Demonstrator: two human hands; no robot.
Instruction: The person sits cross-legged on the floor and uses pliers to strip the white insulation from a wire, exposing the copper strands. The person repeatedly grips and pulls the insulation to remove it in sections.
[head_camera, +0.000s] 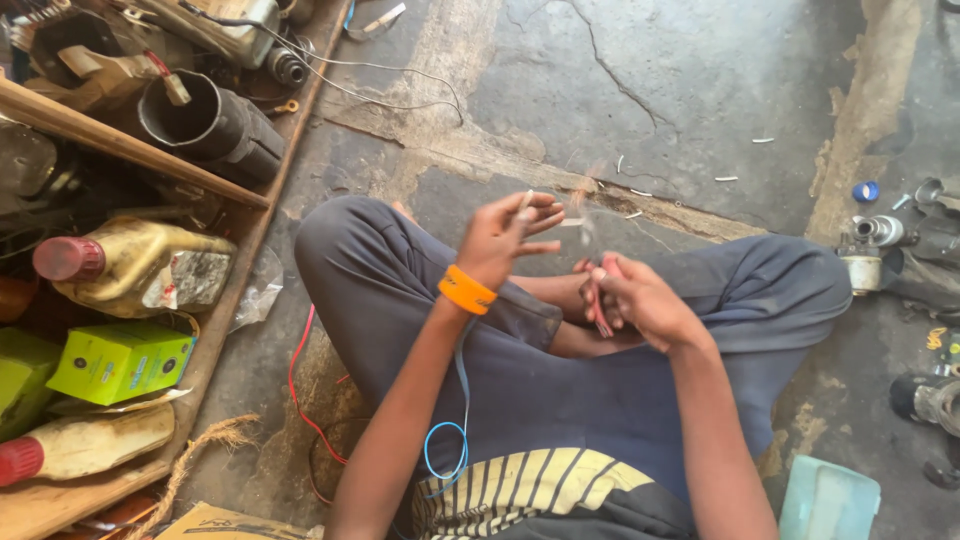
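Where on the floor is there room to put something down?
The widest bare patch is the cracked concrete floor ahead of the knees, with only small white scraps on it. It is crowded at the wooden shelf with its bottles, green box and black pipe, and around the metal parts by the far edge.

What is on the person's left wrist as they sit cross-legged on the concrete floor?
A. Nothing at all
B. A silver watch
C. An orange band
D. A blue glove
C: an orange band circles the wrist just below the left hand, which is raised with its fingers spread; no watch or glove shows on it.
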